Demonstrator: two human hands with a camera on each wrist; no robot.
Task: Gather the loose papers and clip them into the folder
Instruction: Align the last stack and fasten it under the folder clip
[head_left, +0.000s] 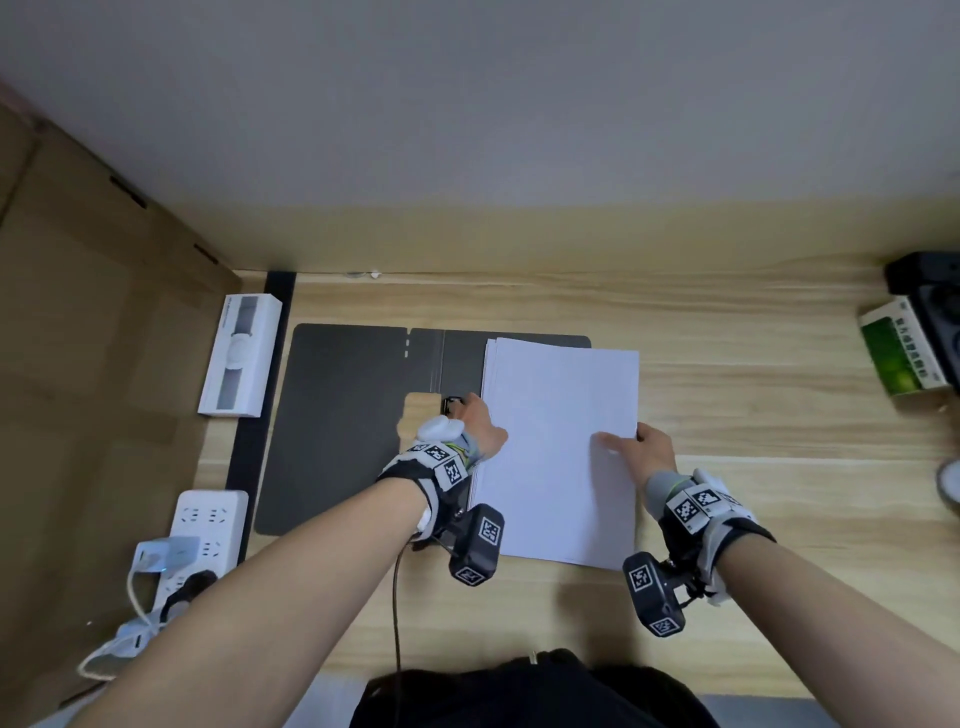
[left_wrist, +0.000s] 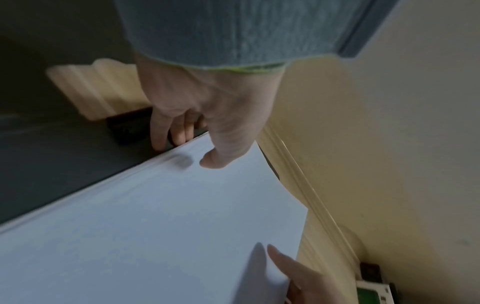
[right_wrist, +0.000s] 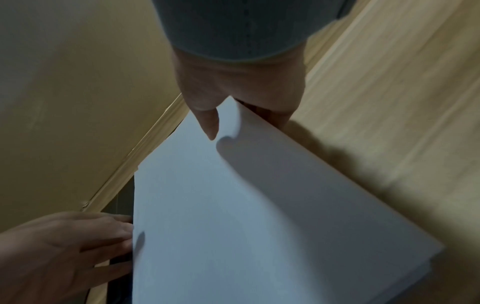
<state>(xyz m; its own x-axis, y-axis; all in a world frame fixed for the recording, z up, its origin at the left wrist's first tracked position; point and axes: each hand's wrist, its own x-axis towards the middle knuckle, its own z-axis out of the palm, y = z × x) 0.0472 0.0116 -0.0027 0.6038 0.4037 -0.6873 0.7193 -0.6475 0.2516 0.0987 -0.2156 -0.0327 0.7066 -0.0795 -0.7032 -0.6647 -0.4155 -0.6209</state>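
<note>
The right hand (head_left: 655, 448) pinches the right edge of the paper stack (head_left: 558, 452), thumb on top and fingers beneath. The left hand (head_left: 480, 422) curls its fingers down at the stack's left edge beside the black clip (head_left: 451, 404), thumb resting on the paper; whether it grips anything I cannot tell. The stack lies between the hands on the open dark folder (head_left: 343, 421), overhanging onto the tabletop (head_left: 753, 364). Left of the left hand sit a white box (head_left: 240, 354) and a power strip (head_left: 200, 535); far right of the right hand, a green box (head_left: 901, 353).
</note>
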